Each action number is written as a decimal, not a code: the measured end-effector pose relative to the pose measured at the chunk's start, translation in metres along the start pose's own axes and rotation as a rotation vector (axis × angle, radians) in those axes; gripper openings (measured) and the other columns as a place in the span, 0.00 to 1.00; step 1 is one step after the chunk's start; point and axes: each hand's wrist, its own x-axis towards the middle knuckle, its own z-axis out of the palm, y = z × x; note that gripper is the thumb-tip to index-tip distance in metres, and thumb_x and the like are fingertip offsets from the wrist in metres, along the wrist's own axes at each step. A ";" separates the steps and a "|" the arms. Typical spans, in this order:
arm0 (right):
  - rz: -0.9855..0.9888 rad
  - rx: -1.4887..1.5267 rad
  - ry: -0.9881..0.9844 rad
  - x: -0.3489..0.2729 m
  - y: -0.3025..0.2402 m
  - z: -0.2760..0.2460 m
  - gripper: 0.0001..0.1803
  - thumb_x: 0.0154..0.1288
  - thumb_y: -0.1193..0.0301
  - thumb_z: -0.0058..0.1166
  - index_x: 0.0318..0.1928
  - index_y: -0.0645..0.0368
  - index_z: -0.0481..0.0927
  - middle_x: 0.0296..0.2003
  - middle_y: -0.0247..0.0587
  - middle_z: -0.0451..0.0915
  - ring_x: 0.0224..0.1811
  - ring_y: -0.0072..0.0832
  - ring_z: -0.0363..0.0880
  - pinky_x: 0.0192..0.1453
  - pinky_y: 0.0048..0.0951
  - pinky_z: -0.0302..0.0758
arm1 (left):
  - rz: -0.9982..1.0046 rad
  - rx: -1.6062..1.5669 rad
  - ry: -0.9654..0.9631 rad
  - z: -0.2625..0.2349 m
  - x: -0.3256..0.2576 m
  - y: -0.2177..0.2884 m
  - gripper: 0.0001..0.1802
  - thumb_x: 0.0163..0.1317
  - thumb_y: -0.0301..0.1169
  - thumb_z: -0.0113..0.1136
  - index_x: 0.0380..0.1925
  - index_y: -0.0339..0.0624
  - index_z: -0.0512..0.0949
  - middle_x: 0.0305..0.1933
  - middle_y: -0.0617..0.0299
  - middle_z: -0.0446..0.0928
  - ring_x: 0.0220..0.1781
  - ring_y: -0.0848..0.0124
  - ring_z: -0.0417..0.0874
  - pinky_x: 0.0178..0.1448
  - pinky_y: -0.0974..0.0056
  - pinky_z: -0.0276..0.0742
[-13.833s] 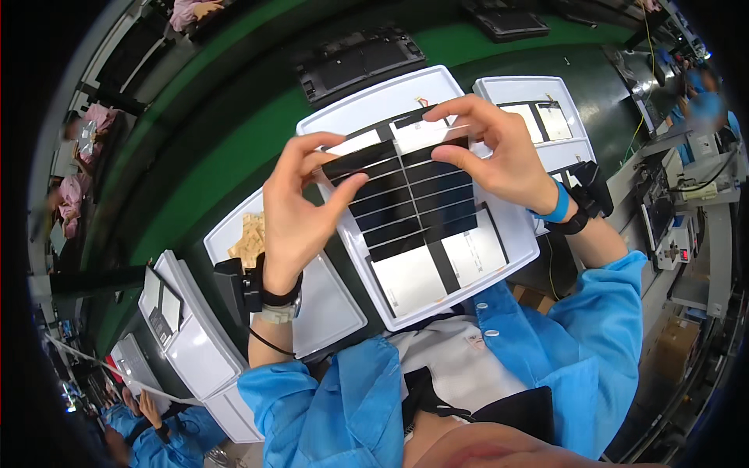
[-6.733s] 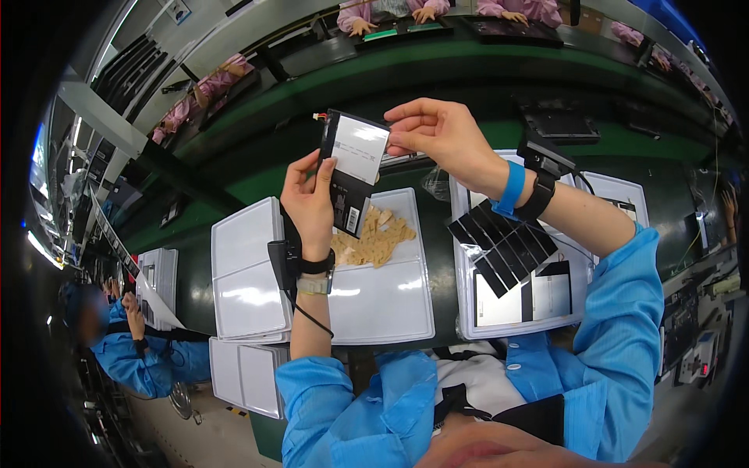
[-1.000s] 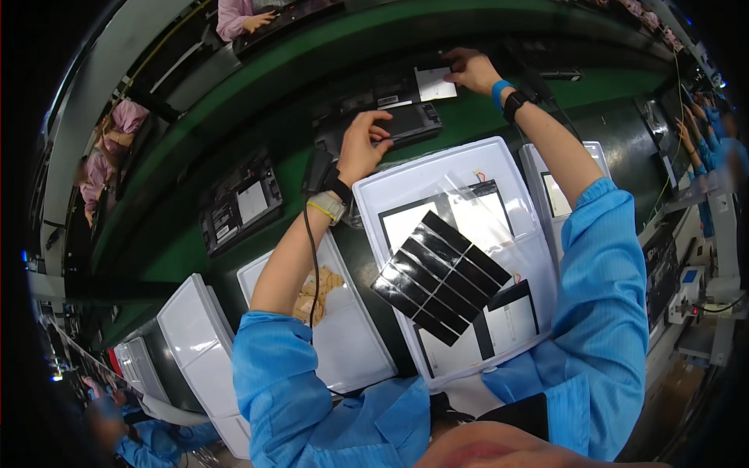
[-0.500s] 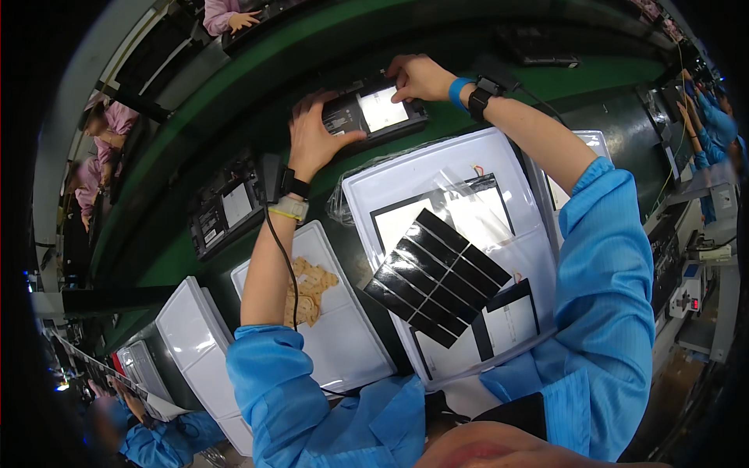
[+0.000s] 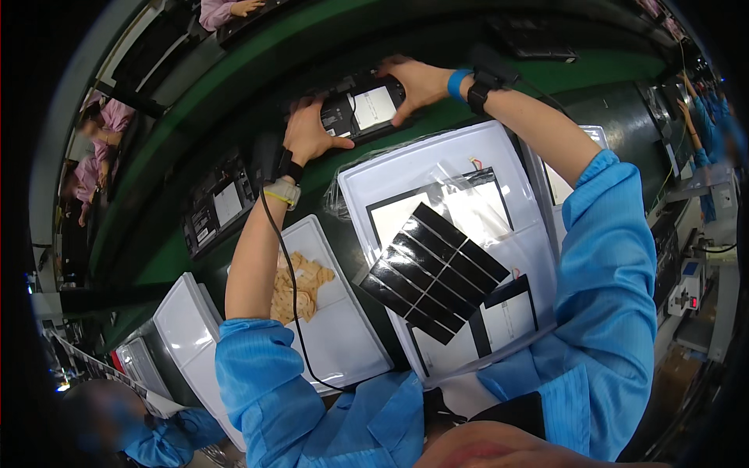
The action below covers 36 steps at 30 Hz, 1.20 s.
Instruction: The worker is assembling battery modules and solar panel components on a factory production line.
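A flat black device housing (image 5: 339, 117), with a white-faced panel (image 5: 374, 108) set into it, lies on the green work surface beyond the trays. My left hand (image 5: 309, 132) is closed round its left end, thumb along the near edge and fingertips hidden behind. At the right end, my right hand (image 5: 420, 84) grips the housing between the thumb on the near side and the fingers on the far side. A similar black housing (image 5: 222, 204) with a white panel lies to the left, below my left wrist.
Nearer me, a white tray (image 5: 355, 181) holds white panels with black edges, clear film and a black sheet (image 5: 435, 273) with pale strips. Left of it, another tray (image 5: 343, 327) carries tan pieces (image 5: 306, 285). A dark cable (image 5: 290, 273) runs along my left forearm. Co-workers sit around.
My right hand has shifted from the white panel to the housing's right end, its thumb now at the near edge. The housing sits slightly farther left.
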 end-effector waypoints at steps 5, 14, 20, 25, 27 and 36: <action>0.014 -0.093 -0.112 0.003 -0.010 -0.003 0.66 0.35 0.41 0.83 0.70 0.67 0.68 0.72 0.61 0.64 0.77 0.56 0.60 0.77 0.60 0.61 | -0.056 0.002 -0.040 -0.007 -0.002 0.008 0.64 0.26 0.48 0.90 0.71 0.44 0.73 0.73 0.43 0.70 0.75 0.44 0.68 0.80 0.50 0.65; -0.109 -0.438 -0.185 -0.005 -0.019 0.014 0.52 0.60 0.33 0.62 0.75 0.56 0.70 0.78 0.55 0.59 0.83 0.50 0.51 0.74 0.58 0.62 | 0.081 0.275 0.079 0.042 -0.044 -0.043 0.61 0.57 0.73 0.60 0.76 0.35 0.62 0.82 0.40 0.56 0.85 0.45 0.53 0.85 0.40 0.47; -0.175 -0.497 -0.362 0.006 -0.033 -0.005 0.34 0.65 0.45 0.65 0.65 0.49 0.82 0.70 0.44 0.74 0.81 0.46 0.57 0.70 0.54 0.65 | 0.100 0.286 0.208 0.042 -0.056 -0.031 0.53 0.71 0.68 0.48 0.77 0.32 0.60 0.82 0.42 0.57 0.84 0.46 0.55 0.85 0.42 0.48; -0.205 -0.110 -0.488 0.005 -0.062 -0.007 0.27 0.65 0.53 0.67 0.64 0.37 0.84 0.61 0.46 0.81 0.65 0.50 0.79 0.65 0.50 0.73 | 0.077 0.312 0.295 0.052 -0.067 -0.029 0.50 0.70 0.67 0.51 0.74 0.34 0.65 0.79 0.41 0.63 0.81 0.46 0.62 0.83 0.43 0.54; -0.279 -0.176 -0.414 0.008 -0.069 -0.001 0.26 0.67 0.59 0.65 0.66 0.34 0.83 0.57 0.47 0.84 0.58 0.49 0.84 0.66 0.48 0.75 | 0.077 0.337 0.298 0.048 -0.065 -0.030 0.49 0.70 0.66 0.51 0.75 0.35 0.65 0.78 0.40 0.64 0.80 0.46 0.63 0.83 0.43 0.54; -0.406 0.090 -0.406 0.021 -0.083 0.001 0.30 0.57 0.79 0.61 0.64 0.58 0.80 0.56 0.54 0.84 0.59 0.53 0.82 0.68 0.47 0.77 | 0.016 0.146 0.170 -0.025 -0.152 -0.046 0.34 0.69 0.47 0.63 0.68 0.36 0.73 0.73 0.43 0.73 0.76 0.49 0.71 0.78 0.48 0.65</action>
